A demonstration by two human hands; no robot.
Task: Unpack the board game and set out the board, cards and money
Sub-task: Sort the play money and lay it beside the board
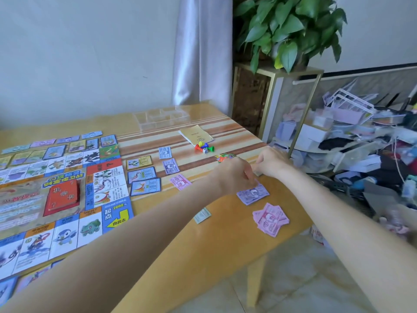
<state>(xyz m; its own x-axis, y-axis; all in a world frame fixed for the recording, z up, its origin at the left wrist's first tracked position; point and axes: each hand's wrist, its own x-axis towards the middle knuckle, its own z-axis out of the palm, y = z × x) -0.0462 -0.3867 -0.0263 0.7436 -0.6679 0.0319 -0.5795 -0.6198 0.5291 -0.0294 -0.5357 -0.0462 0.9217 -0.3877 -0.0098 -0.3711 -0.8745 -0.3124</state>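
The game board (67, 199) lies unfolded on the left of the table, with a red card deck (62, 196) at its middle and property cards (144, 175) along its right edge. Single bills (171, 166) lie in a column beside them. My left hand (234, 175) pinches the top corner of a purple bill pile (252, 194). My right hand (270, 162) holds a small stack of bills (257, 172) just above that pile. A pink bill pile (270, 219) and one pale green bill (202, 215) lie nearer me.
Coloured pawns and a die (204, 148), a yellow booklet (195, 134) and a clear plastic tray (161, 117) sit at the far side of the table (225, 245). A plant stand (277, 96) and a cluttered heap (361, 143) stand right of the table edge.
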